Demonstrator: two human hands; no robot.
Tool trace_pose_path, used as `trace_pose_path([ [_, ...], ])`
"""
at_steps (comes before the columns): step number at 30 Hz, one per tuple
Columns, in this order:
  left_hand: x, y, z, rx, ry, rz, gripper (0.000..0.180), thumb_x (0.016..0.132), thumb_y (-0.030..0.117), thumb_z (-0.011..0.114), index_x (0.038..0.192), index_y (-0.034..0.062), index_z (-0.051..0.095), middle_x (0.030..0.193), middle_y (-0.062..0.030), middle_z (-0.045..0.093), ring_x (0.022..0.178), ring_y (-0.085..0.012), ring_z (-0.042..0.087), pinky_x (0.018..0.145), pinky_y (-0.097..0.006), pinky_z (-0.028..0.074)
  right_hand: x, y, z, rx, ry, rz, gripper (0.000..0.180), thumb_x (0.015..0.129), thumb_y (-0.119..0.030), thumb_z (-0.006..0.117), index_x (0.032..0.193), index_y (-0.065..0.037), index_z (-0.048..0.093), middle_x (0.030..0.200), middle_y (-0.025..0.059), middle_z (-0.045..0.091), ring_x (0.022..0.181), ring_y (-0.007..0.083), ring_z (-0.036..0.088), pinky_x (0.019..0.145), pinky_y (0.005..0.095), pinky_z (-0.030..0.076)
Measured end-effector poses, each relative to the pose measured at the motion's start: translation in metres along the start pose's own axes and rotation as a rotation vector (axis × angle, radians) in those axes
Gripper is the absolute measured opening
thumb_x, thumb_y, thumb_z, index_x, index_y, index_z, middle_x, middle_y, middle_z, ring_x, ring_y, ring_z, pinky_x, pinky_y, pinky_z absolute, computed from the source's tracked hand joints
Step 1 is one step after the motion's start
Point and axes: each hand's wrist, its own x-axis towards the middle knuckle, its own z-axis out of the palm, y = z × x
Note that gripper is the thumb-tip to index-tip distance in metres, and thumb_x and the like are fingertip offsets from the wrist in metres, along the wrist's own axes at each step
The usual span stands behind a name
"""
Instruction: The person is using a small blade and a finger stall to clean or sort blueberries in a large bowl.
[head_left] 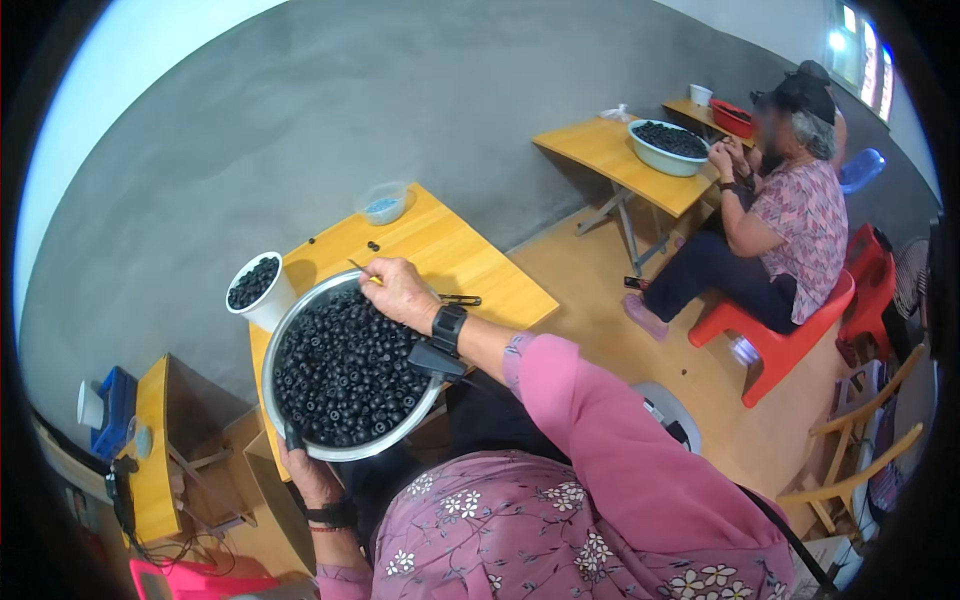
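A wide metal bowl [400, 437] full of small round black pieces [345, 375] with ring-like marks rests at the table's near edge, over my lap. My left hand [308, 474] grips its rim at the lower left, partly hidden beneath it. Above the far rim, my right hand [402, 292] is closed around a small thin tool [366, 272] with a yellow part; its exact kind is unclear. A white tub [277, 303] holding more black pieces stands left of the bowl. Beside my right wrist lies a slim black object [460, 299] on the yellow table [480, 262].
A clear plastic tub [384, 204] with blue bits sits at the table's back, near a few loose black pieces [373, 246]. To the right, a person [800, 190] on a red stool [775, 335] works at another table with a pale basin [668, 160]. Wooden chair [870, 465] at far right.
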Motion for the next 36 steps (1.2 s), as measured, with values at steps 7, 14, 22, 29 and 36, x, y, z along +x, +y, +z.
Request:
trace_pose_path([
  [7, -0.002, 0.011, 0.013, -0.011, 0.010, -0.031, 0.039, 0.100, 0.019, 0.055, 0.136, 0.0022, 0.053, 0.126, -0.0087, 0.064, 0.115, -0.0207, 0.060, 0.101, -0.037, 0.047, -0.001, -0.001, -0.004, -0.023, -0.012, 0.024, 0.016, 0.083, -0.010, 0.065, 0.092, 0.001, 0.072, 0.082, 0.0238, 0.071, 0.080, 0.0399, 0.070, 0.076, 0.0431, 0.055],
  [14, 0.003, 0.042, -0.021, 0.093, 0.447, 0.174, 0.046, 0.098, 0.017, 0.051, 0.141, 0.0029, 0.048, 0.125, -0.0103, 0.060, 0.099, -0.0131, 0.058, 0.085, -0.028, 0.045, 0.000, -0.004, 0.005, -0.059, -0.038, 0.007, 0.017, 0.085, -0.017, 0.068, 0.090, -0.001, 0.072, 0.077, 0.0237, 0.069, 0.071, 0.0372, 0.069, 0.068, 0.0414, 0.054],
  [22, -0.050, 0.174, 0.110, -0.152, -0.495, 0.222, 0.049, 0.090, 0.042, 0.068, 0.118, 0.0029, 0.058, 0.110, -0.0168, 0.055, 0.098, -0.0289, 0.058, 0.088, -0.045, 0.047, 0.003, 0.013, -0.006, -0.093, -0.111, 0.113, 0.017, 0.086, -0.016, 0.070, 0.092, 0.000, 0.072, 0.075, 0.0202, 0.069, 0.069, 0.0265, 0.069, 0.067, 0.0370, 0.052],
  [29, -0.053, 0.249, 0.154, -0.278, -0.442, 0.282, 0.114, 0.089, 0.028, 0.076, 0.161, 0.0149, -0.012, 0.160, -0.0230, 0.031, 0.108, -0.0371, 0.066, 0.085, -0.045, 0.057, 0.001, 0.015, 0.007, -0.042, -0.159, 0.114, 0.018, 0.084, -0.010, 0.071, 0.097, 0.003, 0.072, 0.082, 0.0172, 0.073, 0.073, 0.0225, 0.068, 0.070, 0.0338, 0.053],
  [36, -0.032, 0.304, 0.055, -0.138, -1.365, -0.302, 0.074, 0.095, 0.056, 0.057, 0.146, 0.0045, 0.042, 0.156, -0.0245, 0.040, 0.142, -0.0356, 0.044, 0.110, -0.055, 0.044, -0.005, -0.004, 0.014, -0.039, -0.227, 0.114, 0.018, 0.085, -0.010, 0.071, 0.097, 0.002, 0.072, 0.081, 0.0133, 0.073, 0.072, 0.0177, 0.066, 0.069, 0.0312, 0.052],
])
